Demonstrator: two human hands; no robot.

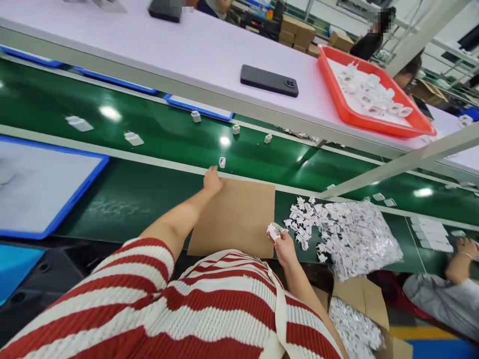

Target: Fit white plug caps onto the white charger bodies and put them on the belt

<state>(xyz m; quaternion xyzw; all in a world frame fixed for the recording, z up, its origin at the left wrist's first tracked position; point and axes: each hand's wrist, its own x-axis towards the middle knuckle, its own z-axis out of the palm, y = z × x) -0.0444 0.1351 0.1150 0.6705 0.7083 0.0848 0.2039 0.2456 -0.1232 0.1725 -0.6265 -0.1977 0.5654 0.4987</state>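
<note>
My left hand (213, 180) reaches to the near edge of the green conveyor belt (168, 137), with its fingers pointing away from me and partly hidden. Just past the fingertips stands a small white plastic housing (222, 162); whether they touch is unclear. Close to my body, my right hand (285, 248) is closed around white plastic pieces (274, 233) with thin prongs or tabs. Under and between my arms lies a flat brown cardboard sheet (239, 214). Right of it, loose white plastic parts (302, 219) spill beside a clear plastic bag (366, 239) full of similar parts.
Several white housings (133, 138) sit along the belt. A raised shelf (209, 55) holds a black phone (269, 80) and a red tray (381, 124) of white parts. A metal post (396, 164) slants across the right. A co-worker's hand (462, 254) is at far right.
</note>
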